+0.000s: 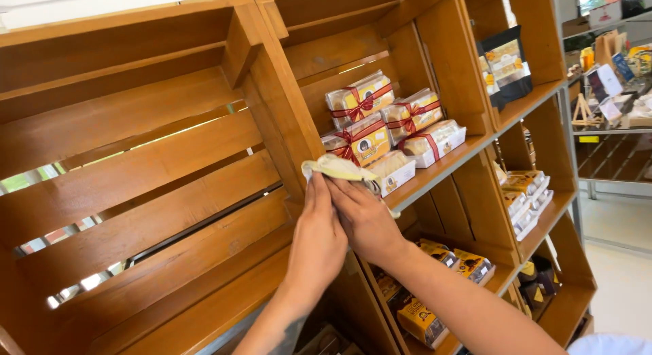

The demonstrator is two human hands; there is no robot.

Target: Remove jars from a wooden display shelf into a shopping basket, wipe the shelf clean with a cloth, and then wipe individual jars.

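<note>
While both hands are pinching a pale cloth (337,167) against the wooden crate shelf (272,104), left hand (318,239) and right hand (363,219) fingers closed on it, wiping seems underway; next calls for sliding along, clear of the ribboned boxes (387,121).

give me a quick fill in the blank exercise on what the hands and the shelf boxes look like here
1. Both hands, left and right, press a pale ___ against the wooden crate.
2. The clear boxes on the shelf are tied with ___ ribbons.
3. The big crate left of the hands holds ___.

Missing words: cloth; red; nothing
</note>
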